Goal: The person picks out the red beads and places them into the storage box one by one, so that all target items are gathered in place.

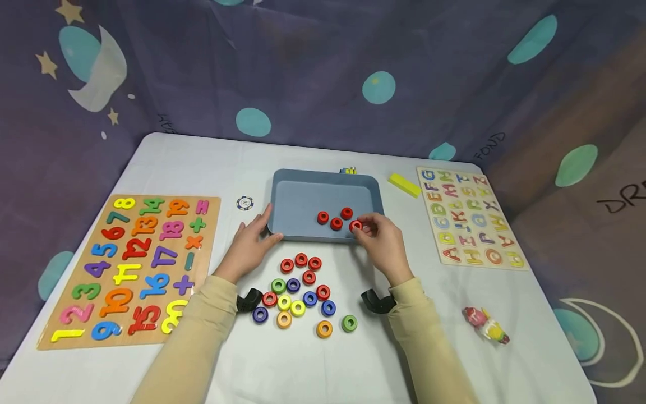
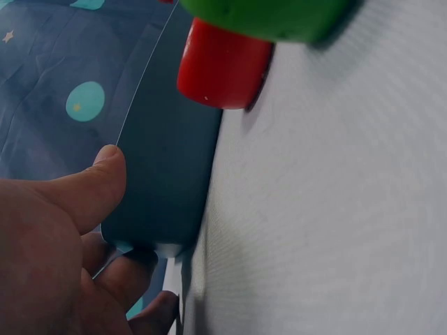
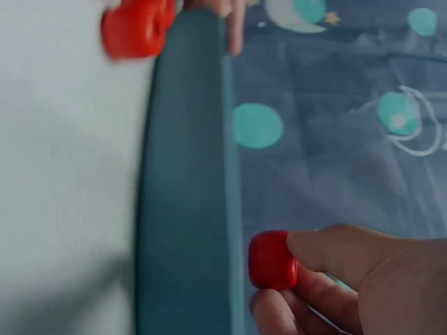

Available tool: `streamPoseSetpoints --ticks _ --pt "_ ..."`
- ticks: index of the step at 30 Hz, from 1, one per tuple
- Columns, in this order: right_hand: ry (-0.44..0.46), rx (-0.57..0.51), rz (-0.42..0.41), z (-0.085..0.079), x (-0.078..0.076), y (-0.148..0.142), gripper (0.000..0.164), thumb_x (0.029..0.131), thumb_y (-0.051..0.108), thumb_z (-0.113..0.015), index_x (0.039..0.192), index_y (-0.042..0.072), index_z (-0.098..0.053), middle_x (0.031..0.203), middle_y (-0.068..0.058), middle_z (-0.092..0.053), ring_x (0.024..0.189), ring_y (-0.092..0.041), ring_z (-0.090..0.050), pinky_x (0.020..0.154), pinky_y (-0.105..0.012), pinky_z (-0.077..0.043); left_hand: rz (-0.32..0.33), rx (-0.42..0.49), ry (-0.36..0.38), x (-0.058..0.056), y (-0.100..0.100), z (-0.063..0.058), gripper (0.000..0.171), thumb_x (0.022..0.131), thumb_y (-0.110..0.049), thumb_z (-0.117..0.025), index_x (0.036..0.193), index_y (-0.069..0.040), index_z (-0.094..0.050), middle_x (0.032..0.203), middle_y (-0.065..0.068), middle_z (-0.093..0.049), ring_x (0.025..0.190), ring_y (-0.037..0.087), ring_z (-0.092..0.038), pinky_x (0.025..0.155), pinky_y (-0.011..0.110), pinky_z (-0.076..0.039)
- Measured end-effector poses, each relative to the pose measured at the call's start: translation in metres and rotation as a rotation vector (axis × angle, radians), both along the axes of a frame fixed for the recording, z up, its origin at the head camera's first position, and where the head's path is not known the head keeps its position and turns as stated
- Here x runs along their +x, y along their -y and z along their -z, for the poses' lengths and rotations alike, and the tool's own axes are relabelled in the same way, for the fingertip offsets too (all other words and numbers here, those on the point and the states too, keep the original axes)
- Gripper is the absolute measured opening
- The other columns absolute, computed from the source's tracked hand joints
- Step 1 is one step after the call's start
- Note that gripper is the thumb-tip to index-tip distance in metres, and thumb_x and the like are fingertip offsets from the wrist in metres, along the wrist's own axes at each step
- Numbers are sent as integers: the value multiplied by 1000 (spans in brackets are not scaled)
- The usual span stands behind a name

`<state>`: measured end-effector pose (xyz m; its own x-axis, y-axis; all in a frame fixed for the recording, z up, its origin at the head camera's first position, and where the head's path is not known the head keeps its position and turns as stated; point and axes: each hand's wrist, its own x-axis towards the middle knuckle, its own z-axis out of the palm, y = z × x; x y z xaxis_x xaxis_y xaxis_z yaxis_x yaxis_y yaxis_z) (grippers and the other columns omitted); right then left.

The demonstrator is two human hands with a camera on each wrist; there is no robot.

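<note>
While the left hand (image 1: pixel 249 247) grips the tray (image 1: pixel 298 202), the right hand (image 1: pixel 384 242) pinches 1 red ring (image 1: pixel 355 226) over its near-right corner, prob light, hard, kinda slick, best side-gripped.

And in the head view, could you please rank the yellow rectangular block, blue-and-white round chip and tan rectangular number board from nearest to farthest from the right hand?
1. Yellow block: beyond the right hand.
2. Round chip: on the left.
3. Number board: far left.

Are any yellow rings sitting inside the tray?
No, the rings seen in the tray are all red, while both yellow rings lie on the table between the person's sleeves.
</note>
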<state>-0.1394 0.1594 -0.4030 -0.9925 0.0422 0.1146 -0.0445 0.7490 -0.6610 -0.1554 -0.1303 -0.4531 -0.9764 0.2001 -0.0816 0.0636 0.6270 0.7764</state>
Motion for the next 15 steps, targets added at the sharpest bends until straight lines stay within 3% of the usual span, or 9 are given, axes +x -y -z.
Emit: streamPoseSetpoints --ticks 5,11,15 --pt "-6 47 10 11 -14 2 26 88 21 -69 108 6 -66 97 -9 -66 83 -20 -62 71 -31 -52 2 16 6 0 -1 4 78 95 -44 -56 156 -28 -10 151 11 -39 149 29 -20 124 49 6" --pt "-37 78 12 22 -13 3 30 90 16 -65 119 5 -64 109 -12 -65 87 -22 -62 74 -34 -53 -1 14 13 -1 -1 5 77 95 -45 -56 155 -30 -10 152 9 -38 149 28 -19 124 49 7" --pt "-81 60 16 21 -12 4 28 90 14 -64 118 6 -65 111 -11 -65 89 -22 -64 76 -36 -55 -6 14 9 -1 1 3 77 95 -43 -56 155 -31 -10 153 9 -37 149 29 -19 123 50 7"
